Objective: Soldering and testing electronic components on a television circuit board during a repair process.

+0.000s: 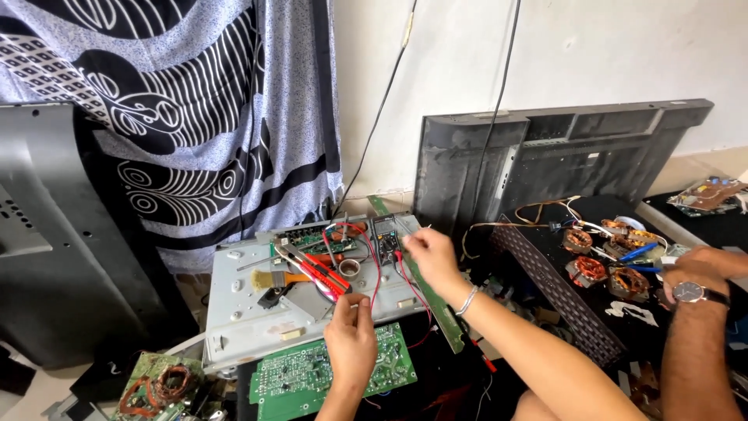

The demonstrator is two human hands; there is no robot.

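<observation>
Head view: left hand [351, 341] has its fingers pinched on a probe over the green circuit board [331, 374], right hand [427, 253] pinches another lead beside the multimeter [385, 234] on the grey metal chassis [257, 312]. Looks like testing is mid-way: meter wired up, red pliers [321, 273] and brush [274, 279] lying unused. Someone else's hand with a wristwatch [689, 291] rests by the copper coils [590, 269].

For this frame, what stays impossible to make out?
- Head view: what the left hand pinches over the green circuit board; its fingers hide it.
- Small black multimeter display: too small, partly behind the right hand.
- Another person's watch-wearing arm: cut off at the right edge.
</observation>
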